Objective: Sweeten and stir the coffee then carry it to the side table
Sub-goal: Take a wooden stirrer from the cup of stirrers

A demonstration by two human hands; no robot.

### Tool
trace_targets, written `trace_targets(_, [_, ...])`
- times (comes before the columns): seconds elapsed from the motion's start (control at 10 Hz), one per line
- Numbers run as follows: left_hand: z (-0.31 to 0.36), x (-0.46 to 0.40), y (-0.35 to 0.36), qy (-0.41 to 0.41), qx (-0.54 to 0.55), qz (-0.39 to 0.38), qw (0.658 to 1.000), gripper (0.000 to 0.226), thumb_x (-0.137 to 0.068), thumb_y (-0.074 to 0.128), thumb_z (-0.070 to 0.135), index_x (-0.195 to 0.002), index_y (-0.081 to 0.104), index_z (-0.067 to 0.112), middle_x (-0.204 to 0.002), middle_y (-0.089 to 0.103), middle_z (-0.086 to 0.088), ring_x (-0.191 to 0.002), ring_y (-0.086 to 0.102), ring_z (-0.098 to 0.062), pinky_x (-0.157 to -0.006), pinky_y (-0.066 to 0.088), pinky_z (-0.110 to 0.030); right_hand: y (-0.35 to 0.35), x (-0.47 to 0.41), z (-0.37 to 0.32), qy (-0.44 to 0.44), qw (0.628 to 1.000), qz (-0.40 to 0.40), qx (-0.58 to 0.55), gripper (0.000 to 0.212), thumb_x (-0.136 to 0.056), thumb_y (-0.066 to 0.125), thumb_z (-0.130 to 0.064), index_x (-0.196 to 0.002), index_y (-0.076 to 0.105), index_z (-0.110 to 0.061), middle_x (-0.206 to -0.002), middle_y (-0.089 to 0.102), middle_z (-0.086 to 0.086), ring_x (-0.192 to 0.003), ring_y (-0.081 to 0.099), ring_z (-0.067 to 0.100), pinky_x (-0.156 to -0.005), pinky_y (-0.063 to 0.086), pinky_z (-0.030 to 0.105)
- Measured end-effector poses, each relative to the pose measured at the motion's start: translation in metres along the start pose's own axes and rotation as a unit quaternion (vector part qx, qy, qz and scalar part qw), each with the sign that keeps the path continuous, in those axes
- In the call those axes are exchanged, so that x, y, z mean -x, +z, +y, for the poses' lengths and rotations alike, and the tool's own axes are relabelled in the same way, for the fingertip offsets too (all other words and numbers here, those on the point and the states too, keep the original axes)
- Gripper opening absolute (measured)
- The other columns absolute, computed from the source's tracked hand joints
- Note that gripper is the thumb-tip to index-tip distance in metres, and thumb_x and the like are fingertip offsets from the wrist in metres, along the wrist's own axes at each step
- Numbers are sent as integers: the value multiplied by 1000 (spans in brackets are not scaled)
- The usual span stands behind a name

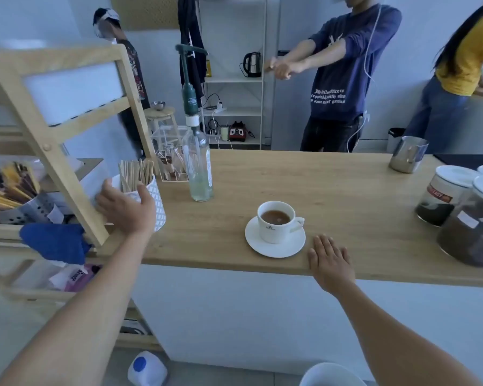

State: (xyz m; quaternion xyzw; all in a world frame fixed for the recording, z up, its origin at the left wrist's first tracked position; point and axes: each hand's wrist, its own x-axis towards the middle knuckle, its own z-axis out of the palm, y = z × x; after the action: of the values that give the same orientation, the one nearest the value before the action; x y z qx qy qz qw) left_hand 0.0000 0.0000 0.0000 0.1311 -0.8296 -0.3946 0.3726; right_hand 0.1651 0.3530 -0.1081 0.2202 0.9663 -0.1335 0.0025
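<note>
Pale walls, white shelving unit behind wooden counter, wooden rack left.

On the counter the cup sits on a saucer by the near edge, with the right hand flat just right of it. Farther left stands a bottle, a sachet box behind it, then a stick holder in the left hand's grip. A pitcher and jars stand at right.

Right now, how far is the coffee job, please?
Done: coffee sits in the cup on its saucer; whether sweetened, I cannot tell. In hand: the left hand is at the stirrer holder, no stick drawn yet; the right hand rests flat on the counter. Left: stirring, then carrying.
</note>
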Motion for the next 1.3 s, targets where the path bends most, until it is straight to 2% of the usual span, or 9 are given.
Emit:
trace_targets(0.1, [4, -16, -6, -34, 27, -24, 999, 63, -87, 56, 31, -138, 38, -2, -128, 49, -23, -115, 49, -37, -96, 40, -43, -2, 0, 1, 3, 1000, -3, 13, 56, -101, 8, -39, -153, 6, -21, -162, 0, -6, -149, -2, 11, -122, 0, 37])
trace_targets(0.2, [6, -24, -7, -49, 22, -45, 998, 49, -89, 55, 29, -130, 48, 2, -113, 61, -18, -107, 57, -34, -86, 44, -39, -1, 1, -1, 3, 1000, -7, 17, 55, -101, 8, -39, -153, 6, -21, -162, 1, -6, -149, -2, 11, -122, 0, 37])
trace_targets(0.3, [5, -28, -4, -48, -4, -55, 997, 24, -90, 53, 26, -97, 62, 5, -96, 67, -17, -91, 62, -36, -69, 39, -32, 0, 0, 0, 3, 1000, -8, 21, 55, -101, 8, -39, -153, 6, -21, -162, 0, -6, -149, -2, 12, -122, 0, 37])
trace_targets(0.5, [7, -27, 1, -19, 1, -50, 999, 27, -92, 49, 13, -95, 71, -3, -96, 72, -19, -89, 65, -36, -69, 41, -27, 1, -1, 0, 6, 1000, -2, 24, 55, -101, 8, -39, -153, 6, -21, -162, 1, -6, -149, -1, 12, -122, 1, 37])
trace_targets(0.8, [17, -33, 4, 79, -13, -36, 996, 23, -87, 51, 14, -75, 67, 3, -80, 69, -16, -79, 62, -35, -62, 42, -32, 2, -1, 0, 6, 1000, -2, 24, 56, -101, 8, -39, -153, 5, -20, -162, 0, -6, -149, -2, 11, -122, 0, 37])
trace_targets(0.9, [28, -39, 3, 119, -7, -24, 993, 21, -86, 53, 16, -78, 70, 5, -80, 69, -14, -80, 64, -34, -65, 43, -31, 2, -2, 0, 6, 1000, 3, 22, 56, -101, 8, -39, -153, 6, -20, -162, 1, -6, -149, -1, 11, -122, 1, 37])
trace_targets(1.0, [43, -42, 5, 191, -4, -6, 982, 22, -85, 55, 13, -79, 71, 0, -79, 67, -19, -77, 61, -37, -61, 34, -29, 3, -2, 0, 7, 1000, 6, 21, 55, -101, 9, -38, -153, 7, -20, -162, 3, -6, -149, 0, 12, -122, 1, 38])
trace_targets(1.2, [75, -22, 2, 412, 13, 13, 911, 9, -80, 68, 3, -83, 77, 1, -69, 72, -14, -64, 65, -32, -57, 47, -29, 3, -3, 0, 4, 1000, 8, 13, 55, -101, 9, -38, -153, 8, -21, -162, 4, -5, -149, 1, 13, -122, 2, 38])
trace_targets(1.3, [84, -1, 6, 488, 27, -4, 872, 8, -80, 70, 2, -82, 77, 2, -69, 75, -9, -63, 70, -26, -57, 52, -28, 2, -2, -1, 5, 1000, 6, 12, 55, -101, 9, -38, -153, 7, -20, -162, 3, -5, -149, 0, 12, -122, 1, 38])
